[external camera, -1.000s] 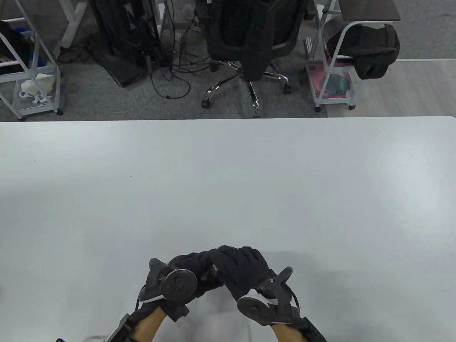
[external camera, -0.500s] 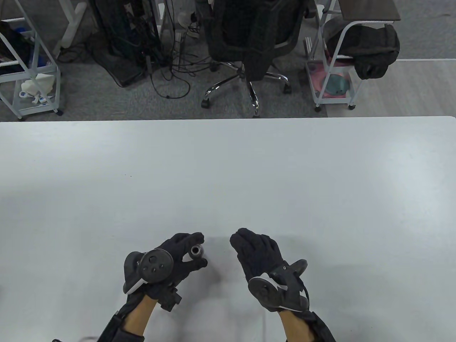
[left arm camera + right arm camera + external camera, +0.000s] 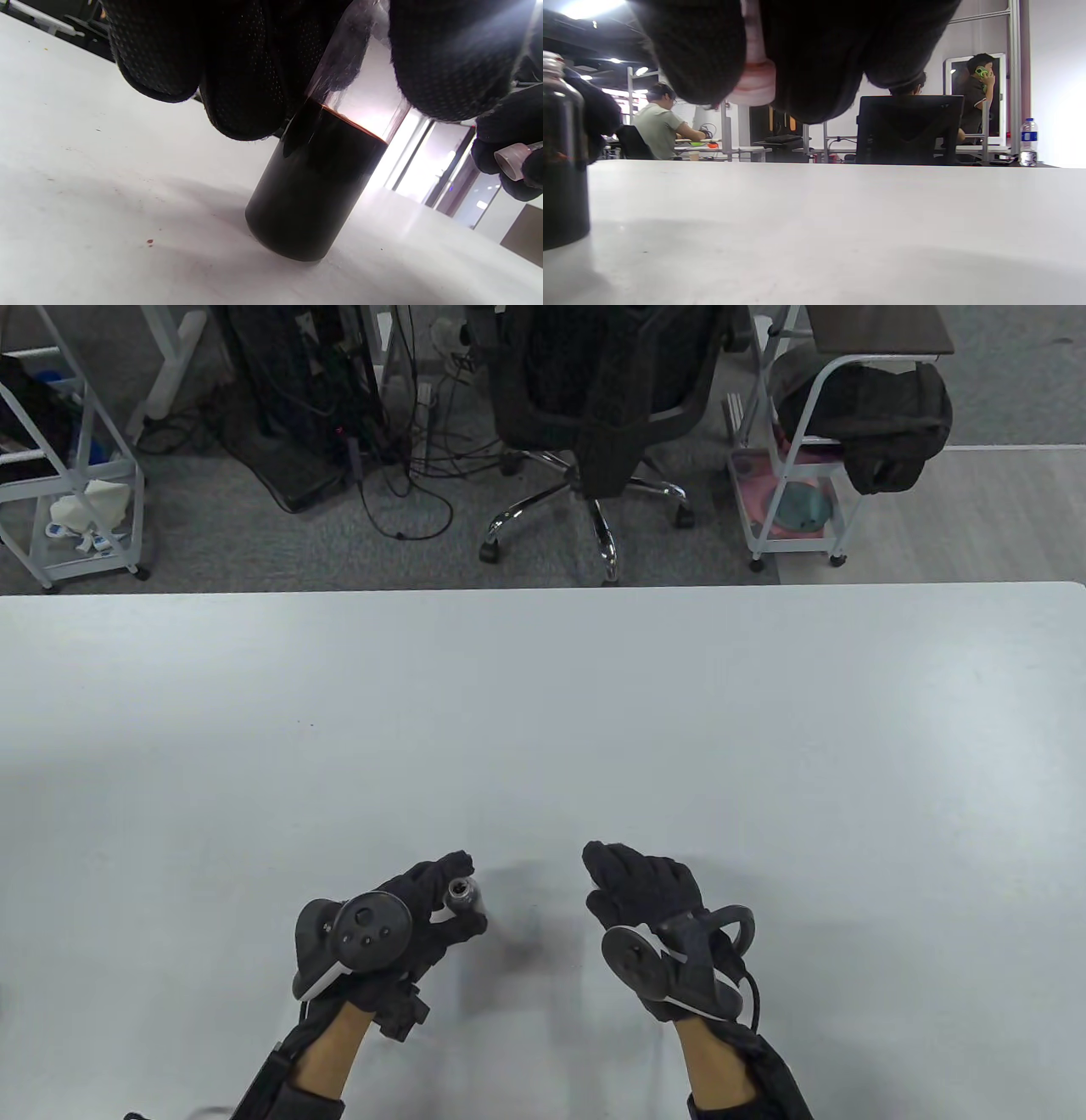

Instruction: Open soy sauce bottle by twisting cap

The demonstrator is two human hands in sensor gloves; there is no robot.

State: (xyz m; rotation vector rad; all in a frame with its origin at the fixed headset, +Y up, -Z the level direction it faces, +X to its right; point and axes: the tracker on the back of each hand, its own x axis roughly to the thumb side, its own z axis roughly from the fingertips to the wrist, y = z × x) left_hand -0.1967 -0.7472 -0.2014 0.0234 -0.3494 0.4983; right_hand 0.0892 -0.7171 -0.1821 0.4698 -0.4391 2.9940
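Observation:
The soy sauce bottle point(image 3: 463, 894) stands on the white table point(image 3: 543, 712) near the front edge, its mouth uncovered. It is clear glass, dark sauce filling the lower part point(image 3: 314, 190); it also shows at the left edge of the right wrist view point(image 3: 562, 169). My left hand point(image 3: 441, 899) grips the bottle's upper part between fingers and thumb. My right hand point(image 3: 619, 882) is off to the right, apart from the bottle, and pinches the pale pink cap point(image 3: 753, 80) in its fingers; the cap also shows in the left wrist view point(image 3: 511, 160).
Beyond the table's far edge stand an office chair point(image 3: 594, 407), white carts point(image 3: 797, 475) and cables on the floor. A small brown speck point(image 3: 149, 242) lies on the table by the bottle.
A second ago both hands were together over the bottle. They have separated: the right hand has moved away to the right with the cap, leaving the bottle's mouth uncovered in the left hand.

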